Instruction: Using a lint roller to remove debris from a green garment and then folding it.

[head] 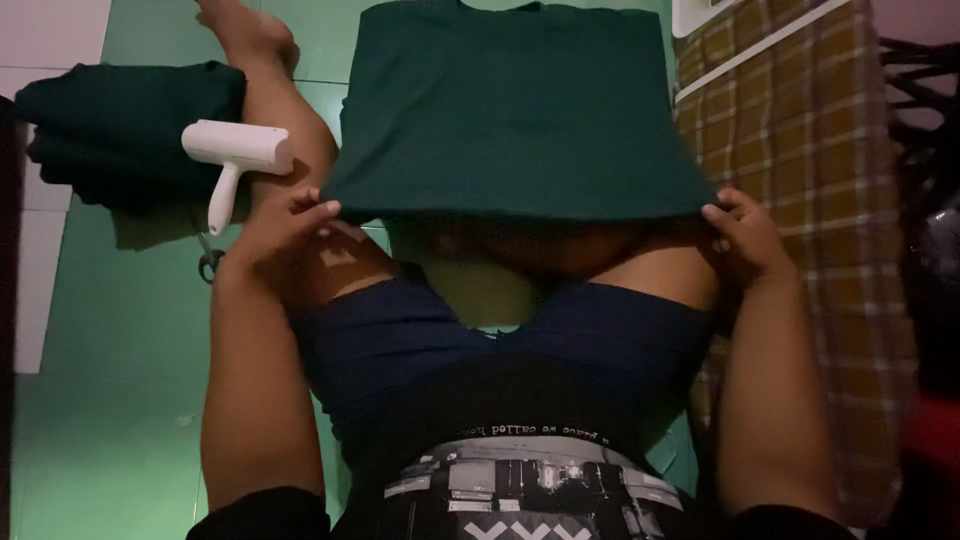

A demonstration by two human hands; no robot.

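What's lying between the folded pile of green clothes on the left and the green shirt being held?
In the head view, a white lint roller and the person's leg lie between the pile and the shirt.

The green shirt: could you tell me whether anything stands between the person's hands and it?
Nothing visible does. The left hand and the right hand each already pinch a near corner of the green shirt, which lies spread flat. The lint roller lies off to the left on a folded stack, clear of both.
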